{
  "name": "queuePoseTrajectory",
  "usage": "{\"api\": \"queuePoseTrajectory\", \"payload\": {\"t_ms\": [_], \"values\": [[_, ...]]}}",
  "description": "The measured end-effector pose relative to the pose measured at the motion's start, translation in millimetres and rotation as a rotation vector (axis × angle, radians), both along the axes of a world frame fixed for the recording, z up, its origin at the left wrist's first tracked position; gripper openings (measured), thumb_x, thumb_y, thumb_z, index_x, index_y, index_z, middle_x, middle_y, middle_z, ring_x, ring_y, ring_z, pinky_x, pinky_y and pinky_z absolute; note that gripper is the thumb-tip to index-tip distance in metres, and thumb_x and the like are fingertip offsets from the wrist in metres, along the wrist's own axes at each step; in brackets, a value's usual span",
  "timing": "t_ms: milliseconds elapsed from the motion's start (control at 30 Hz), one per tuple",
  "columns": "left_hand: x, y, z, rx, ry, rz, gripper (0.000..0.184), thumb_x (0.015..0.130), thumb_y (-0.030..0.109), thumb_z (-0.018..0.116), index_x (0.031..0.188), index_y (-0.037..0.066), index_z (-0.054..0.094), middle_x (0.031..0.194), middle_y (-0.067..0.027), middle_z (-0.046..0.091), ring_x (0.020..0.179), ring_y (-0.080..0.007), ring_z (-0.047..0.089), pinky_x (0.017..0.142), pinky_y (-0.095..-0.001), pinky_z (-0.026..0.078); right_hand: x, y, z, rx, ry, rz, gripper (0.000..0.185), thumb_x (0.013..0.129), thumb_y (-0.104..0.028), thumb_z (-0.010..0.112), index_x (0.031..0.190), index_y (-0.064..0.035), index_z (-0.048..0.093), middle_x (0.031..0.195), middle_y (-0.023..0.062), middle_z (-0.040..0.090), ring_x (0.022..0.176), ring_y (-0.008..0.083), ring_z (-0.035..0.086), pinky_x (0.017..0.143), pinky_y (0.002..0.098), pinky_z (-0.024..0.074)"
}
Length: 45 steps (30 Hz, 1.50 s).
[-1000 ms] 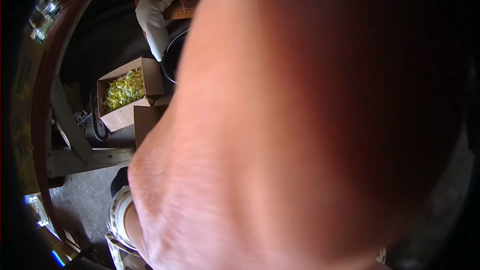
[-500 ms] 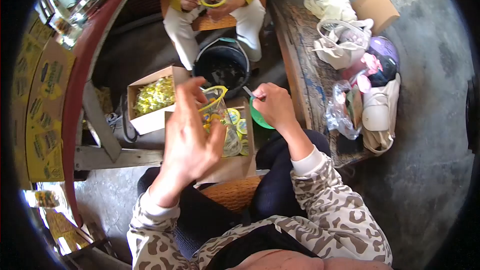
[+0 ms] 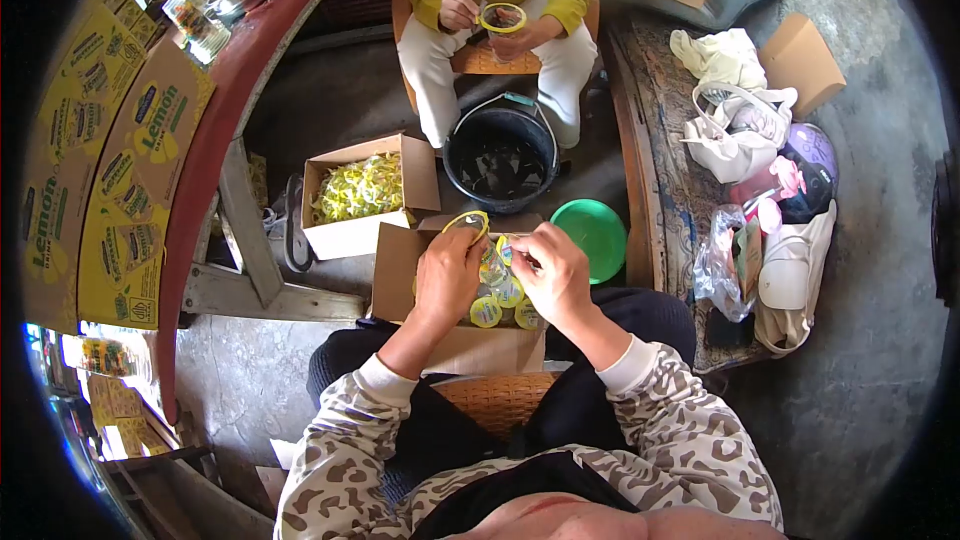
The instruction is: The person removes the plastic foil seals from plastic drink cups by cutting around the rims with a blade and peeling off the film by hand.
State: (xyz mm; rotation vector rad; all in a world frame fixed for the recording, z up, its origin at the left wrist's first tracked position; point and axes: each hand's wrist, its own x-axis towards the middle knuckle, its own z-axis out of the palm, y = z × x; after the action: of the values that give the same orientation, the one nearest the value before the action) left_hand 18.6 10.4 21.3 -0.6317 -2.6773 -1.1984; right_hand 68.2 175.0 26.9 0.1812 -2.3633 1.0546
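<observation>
My left hand (image 3: 448, 272) is closed on a clear plastic cup with a yellow rim (image 3: 468, 224), above an open cardboard box (image 3: 395, 275). Just right of it, my right hand (image 3: 550, 270) is pinched; a small bit of yellow and clear material shows at its fingertips, too small to name. Inside the box below both hands lie several cups with yellow printed lids (image 3: 486, 312). A green bowl (image 3: 592, 240) sits beyond my right hand.
A box of yellow-green scraps (image 3: 358, 188) and a black bucket (image 3: 500, 158) stand ahead. Opposite sits a person (image 3: 495, 0) holding a yellow-rimmed cup. Bags and a helmet (image 3: 812, 155) lie on the bench at right. Lemon drink cartons (image 3: 140, 180) stand at left.
My left hand has lowered from its raised, spread pose and closed on the yellow-rimmed cup. My right hand has come in beside it. The view has shifted, so the surroundings appear further right.
</observation>
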Motion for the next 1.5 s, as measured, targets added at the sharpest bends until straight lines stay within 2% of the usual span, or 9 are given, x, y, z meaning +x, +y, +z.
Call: {"api": "queuePoseTrajectory", "payload": {"t_ms": [67,267,600,700,733,833,1000,1433,1500], "values": [[-1.5,-3.1,-5.0,-0.032,0.007,0.030,0.014,0.090,0.013,0.066,0.099,0.002,0.069,0.090,-0.0188,0.069,0.085,-0.0388,0.066,0.073,-0.0450,0.051,0.1,-4.8,-2.0,0.033,0.007,0.010,0.019,0.074,0.001,0.072,0.090,-0.0076,0.065,0.080,0.0063,0.058,0.074,0.0265,0.063,0.061,0.0390,0.0511],[2.0,-1.2,0.3,-0.064,-0.042,0.048,0.015,0.091,0.015,0.064,0.098,0.003,0.071,0.086,-0.0195,0.069,0.081,-0.0395,0.067,0.070,-0.0461,0.052,-1.6,-13.4,-10.0,0.079,0.033,0.011,0.018,0.073,0.002,0.074,0.088,-0.0056,0.068,0.078,0.0076,0.058,0.069,0.0267,0.061,0.059,0.0382,0.0491],[16.8,8.6,-14.0,-0.128,-0.063,0.005,0.017,0.092,0.013,0.062,0.102,0.002,0.070,0.086,-0.0209,0.068,0.080,-0.0395,0.067,0.069,-0.0465,0.053,-11.3,-14.8,-24.8,0.240,-0.061,-0.068,0.017,0.073,-0.001,0.073,0.089,-0.0037,0.066,0.085,0.0101,0.057,0.081,0.0302,0.062,0.067,0.0418,0.0502],[21.9,13.2,-22.1,-0.048,0.008,-0.018,0.018,0.091,0.013,0.063,0.103,0.001,0.070,0.087,-0.0214,0.068,0.080,-0.0396,0.066,0.071,-0.0466,0.053,-24.2,-4.4,-41.4,-0.146,-0.128,-0.110,0.010,0.075,-0.001,0.073,0.084,-0.0024,0.068,0.080,0.0127,0.063,0.075,0.0338,0.064,0.066,0.0415,0.0499],[20.0,12.6,-22.1,-0.046,0.012,-0.015,0.018,0.091,0.013,0.063,0.103,0.001,0.070,0.087,-0.0214,0.068,0.080,-0.0396,0.066,0.071,-0.0466,0.053,-23.7,-3.1,-40.1,-0.144,-0.124,-0.107,0.010,0.075,-0.001,0.073,0.084,-0.0024,0.068,0.080,0.0127,0.063,0.075,0.0338,0.064,0.066,0.0415,0.0499],[12.6,9.3,-21.8,-0.028,0.030,0.024,0.015,0.090,0.011,0.062,0.098,0.000,0.068,0.087,-0.0195,0.068,0.081,-0.0385,0.067,0.073,-0.0478,0.053,-17.5,-2.9,-30.5,-0.124,-0.116,-0.117,0.012,0.076,-0.001,0.073,0.085,-0.0043,0.068,0.079,0.0104,0.061,0.072,0.0316,0.063,0.064,0.0412,0.0491],[6.2,4.4,-17.7,0.001,0.000,0.031,0.018,0.091,0.012,0.063,0.104,0.002,0.071,0.090,-0.0216,0.069,0.083,-0.0400,0.067,0.073,-0.0466,0.053,-9.9,-11.0,-24.5,-0.019,-0.051,-0.082,0.011,0.076,-0.002,0.074,0.083,-0.0053,0.066,0.076,0.0088,0.057,0.068,0.0296,0.060,0.062,0.0422,0.0474],[10.2,8.5,-24.3,0.024,0.019,-0.020,0.019,0.090,0.011,0.065,0.105,0.001,0.070,0.089,-0.0223,0.068,0.083,-0.0399,0.067,0.072,-0.0456,0.053,-12.2,-12.8,-30.3,0.089,-0.042,-0.114,0.014,0.075,-0.002,0.073,0.087,-0.0050,0.068,0.080,0.0098,0.058,0.076,0.0314,0.061,0.068,0.0427,0.0484],[10.0,9.2,-26.1,-0.009,0.055,-0.017,0.014,0.090,0.008,0.063,0.099,0.000,0.068,0.084,-0.0197,0.067,0.078,-0.0382,0.066,0.071,-0.0469,0.053,-12.2,-13.9,-29.5,0.112,-0.039,-0.128,0.014,0.075,-0.002,0.072,0.088,-0.0050,0.068,0.080,0.0099,0.058,0.077,0.0318,0.061,0.069,0.0430,0.0485]]}}
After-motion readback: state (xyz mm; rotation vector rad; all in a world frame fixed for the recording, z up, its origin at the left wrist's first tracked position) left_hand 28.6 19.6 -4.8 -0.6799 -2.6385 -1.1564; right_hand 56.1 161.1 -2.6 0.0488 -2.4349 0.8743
